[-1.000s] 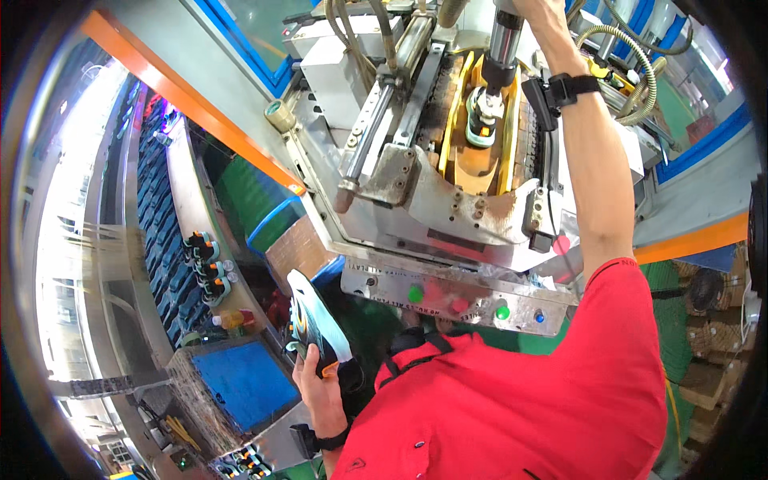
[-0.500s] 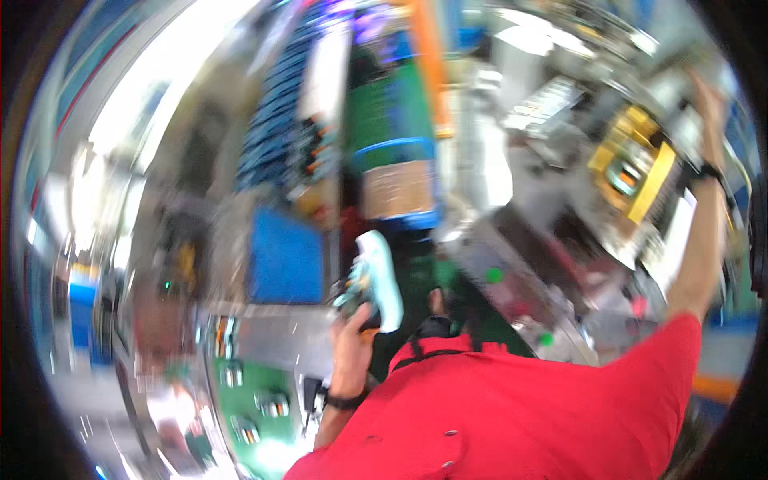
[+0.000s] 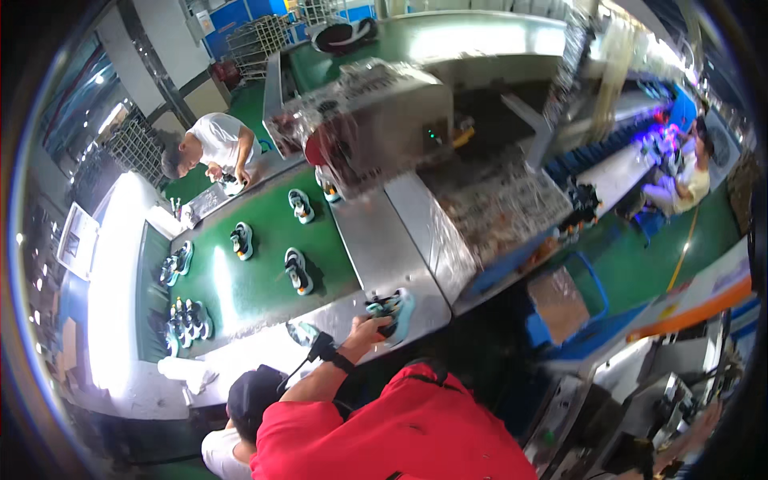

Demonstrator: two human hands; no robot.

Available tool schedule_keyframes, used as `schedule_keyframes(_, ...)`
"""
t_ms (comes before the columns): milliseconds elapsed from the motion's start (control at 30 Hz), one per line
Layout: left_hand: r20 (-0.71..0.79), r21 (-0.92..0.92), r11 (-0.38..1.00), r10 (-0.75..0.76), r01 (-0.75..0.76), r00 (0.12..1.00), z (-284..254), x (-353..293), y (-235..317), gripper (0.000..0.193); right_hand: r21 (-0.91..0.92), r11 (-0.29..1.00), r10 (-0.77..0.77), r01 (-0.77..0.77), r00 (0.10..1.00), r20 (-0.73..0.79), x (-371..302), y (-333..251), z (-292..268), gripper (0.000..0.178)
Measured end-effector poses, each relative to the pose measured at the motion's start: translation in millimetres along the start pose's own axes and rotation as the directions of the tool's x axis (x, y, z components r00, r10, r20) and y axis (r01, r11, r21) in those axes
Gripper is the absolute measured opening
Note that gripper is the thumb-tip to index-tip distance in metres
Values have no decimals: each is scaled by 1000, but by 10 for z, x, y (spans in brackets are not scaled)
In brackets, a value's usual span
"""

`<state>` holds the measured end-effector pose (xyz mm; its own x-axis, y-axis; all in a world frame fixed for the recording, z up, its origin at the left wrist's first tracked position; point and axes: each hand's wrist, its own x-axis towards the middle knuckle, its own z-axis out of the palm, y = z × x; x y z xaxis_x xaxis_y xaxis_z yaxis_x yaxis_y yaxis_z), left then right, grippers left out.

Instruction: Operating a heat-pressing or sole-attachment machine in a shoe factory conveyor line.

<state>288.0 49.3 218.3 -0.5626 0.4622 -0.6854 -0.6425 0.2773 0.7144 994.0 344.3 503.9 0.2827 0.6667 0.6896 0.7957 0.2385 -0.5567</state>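
Observation:
My left hand (image 3: 366,333), with a black band at the wrist, has its fingers wrapped round a sneaker (image 3: 400,314) with a pale teal sole. It holds the sneaker over the metal table edge (image 3: 428,308), beside the green belt (image 3: 272,216). Several similar sneakers stand on that belt, among them one dark and white sneaker (image 3: 298,270) nearest my hand. At the lower right rim, my right hand (image 3: 702,426) is blurred beside a machine, and its fingers cannot be made out.
A plastic-wrapped machine (image 3: 380,128) spans the belt. Across it, a person in white (image 3: 220,144) handles a shoe. Close at my left is a person in a dark cap (image 3: 254,400). A blue cart with a cardboard box (image 3: 558,300) stands right, near a seated person (image 3: 680,188).
The view has swung left, bringing the green belt to the middle. My left hand, still gripping the sneaker, has come to the metal table edge. My right hand now appears at the lower right.

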Motion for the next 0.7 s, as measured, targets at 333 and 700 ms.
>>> schedule_keyframes(333, -509, 82, 680, 657, -729, 556, -1981, 2421, 621, 12, 347, 635, -761, 690, 482, 434, 251, -5685, 3310, 49)
schedule_keyframes(700, -885, 326, 933, 359, -155, 296, -3081, 3904, 1955, 61, 561, -198, -964, 804, -264, 38, -1636, -8930, 5428, 47)
